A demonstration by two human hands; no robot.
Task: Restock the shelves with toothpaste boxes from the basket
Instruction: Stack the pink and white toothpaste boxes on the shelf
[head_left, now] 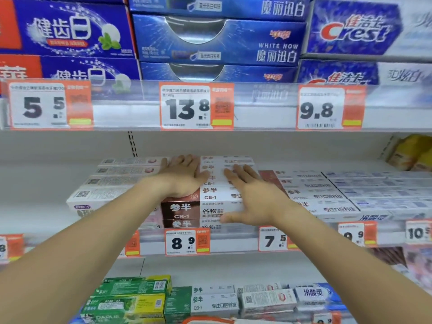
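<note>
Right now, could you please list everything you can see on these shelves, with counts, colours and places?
Blue boxes: several stacked, blue, top shelf, three brands side by side.
Top price tags: three, white and orange, top shelf edge, reading 5.5, 13.8, 9.8.
Brown and white boxes: a stack, count unclear, middle shelf centre.
White boxes: several rows, white, middle shelf, right of the stack.
Pale boxes: several, whitish, middle shelf, left of the stack.
Yellow packs: count unclear, middle shelf far right.
Green boxes: several, green and yellow, bottom shelf left.
Left hand: flat on the stack.
Right hand: fingers spread on the stack.
</note>
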